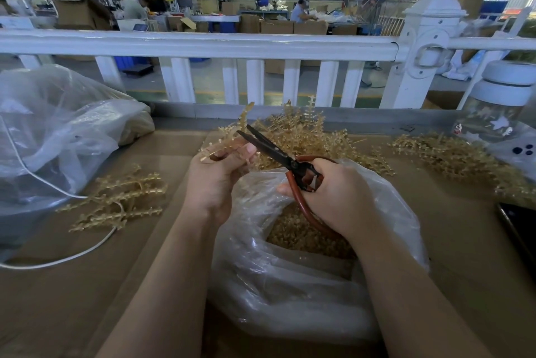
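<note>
Head view: centre frame, the left hand is curled shut around a tan plastic sprig, thumb pressed on its stem, and the sprig fans up and to the left. The right hand grips the scissors, fingers wrapped through the red-brown handle loops. The dark blades are parted, and their tips are right at the sprig, just above the left thumb. Both hands are above a clear bag at lower centre, whose open mouth shows small tan bits inside.

Behind the hands a heap of sprigs lies on the brown tabletop. There is a smaller cluster at left and another spread at right. A big crumpled bag fills the left edge, with a white cable curving out beneath it.

At the right edge stands a white-lidded jar printed with white stars and a small red mark, too small to read. Below it is the corner of a dark phone. A white fence crosses the upper frame. The signs in the hall beyond are too blurred to read.
</note>
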A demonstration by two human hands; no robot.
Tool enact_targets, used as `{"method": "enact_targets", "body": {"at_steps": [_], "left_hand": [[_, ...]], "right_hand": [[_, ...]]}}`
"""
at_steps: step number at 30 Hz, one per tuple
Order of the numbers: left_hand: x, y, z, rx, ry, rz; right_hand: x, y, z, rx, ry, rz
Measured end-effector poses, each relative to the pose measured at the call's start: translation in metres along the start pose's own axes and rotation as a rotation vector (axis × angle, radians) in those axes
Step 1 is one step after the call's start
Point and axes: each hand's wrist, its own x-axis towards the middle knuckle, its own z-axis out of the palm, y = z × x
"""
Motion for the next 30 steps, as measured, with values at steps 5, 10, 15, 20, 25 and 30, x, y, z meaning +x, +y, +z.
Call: {"method": "enact_targets", "body": {"at_steps": [5,10,15,20,25,30], "left_hand": [[0.0032,0.0007,-0.0043,-0.086,0.090,-0.091],[0.0042,-0.0010,-0.0045,0.047,0.139,-0.111],[0.0010,-0.0022,0.0014,0.165,0.026,-0.045],[0.0009,-0.0021,-0.0009,0.180,-0.078,-0.005],[0.0000,-0.0003,-0.0004,0.220,-0.077,0.041],[-0.0006,-0.0012,0.0006,0.207,-0.066,0.058]], "right_hand": [[-0.0013,0.0015,0.0003,-0.027,0.044,-0.015],[-0.0043,-0.0022,-0.0014,-0.048,0.056,-0.079],[-0.0029,-0.0008,-0.0019,-0.094,0.051,-0.080],[-0.0018,0.0007,-0.0026,-0.139,0.059,-0.062],[-0.0014,-0.0007,-0.0034,-0.176,0.084,-0.079],[-0.0013,-0.0025,-0.0032,-0.184,0.099,-0.103]]}}
